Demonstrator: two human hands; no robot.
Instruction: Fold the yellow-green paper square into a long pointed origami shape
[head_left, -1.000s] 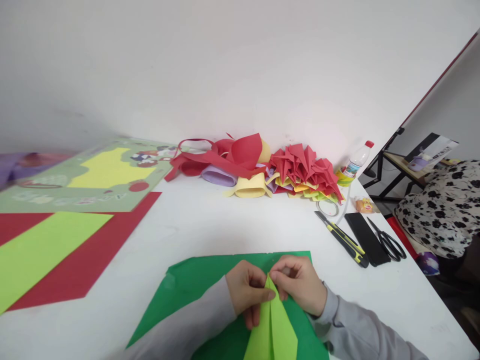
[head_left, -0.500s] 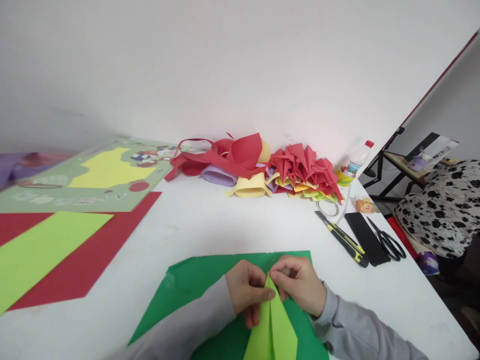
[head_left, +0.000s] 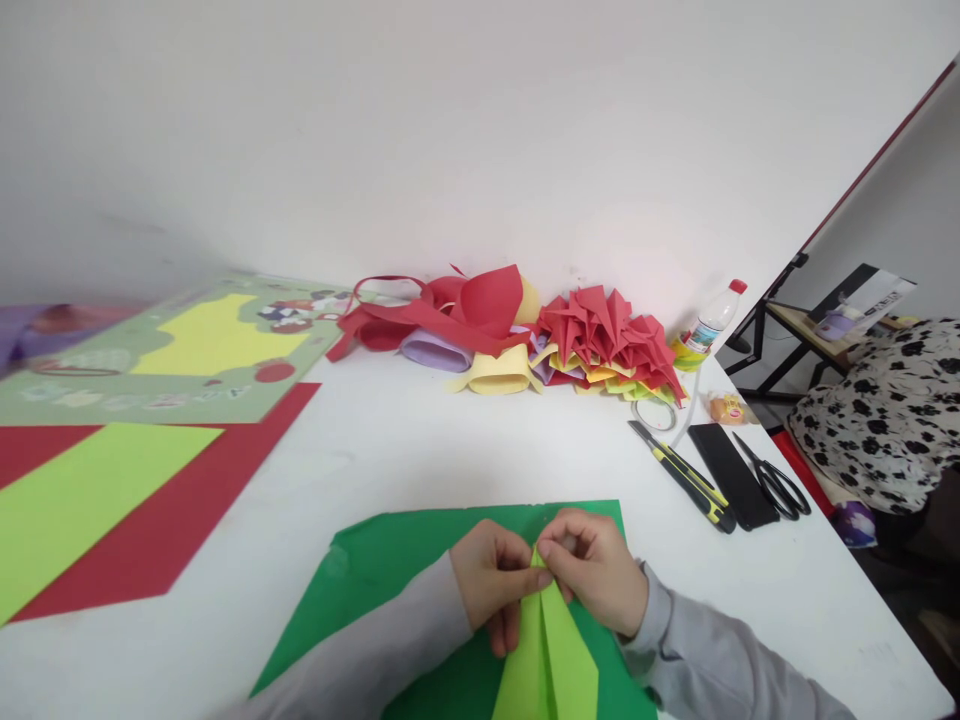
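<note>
A light green folded paper [head_left: 570,650] lies with its narrow tip pointing away from me, over a dark green sheet [head_left: 360,570]. My left hand [head_left: 496,582] pinches the paper's left edge just below the tip, thumb on top. At the tip itself, the thumb and forefinger of my right hand [head_left: 596,568] are pressed together on the paper. A crease runs down the middle of the paper from the tip, and its near end is cut off by the picture's bottom edge.
Behind are red curled paper [head_left: 487,300], folded red pieces [head_left: 600,325] and a bottle [head_left: 709,325]. To the right lie a cutter [head_left: 686,480], a black strip [head_left: 731,475] and scissors [head_left: 772,480]. Red sheets [head_left: 150,540] lie left; a person's patterned garment [head_left: 885,420] shows far right.
My left thumb has moved slightly up toward the paper's tip. The near part of the folded paper has shifted a little to the right. Both hands keep their pinch.
</note>
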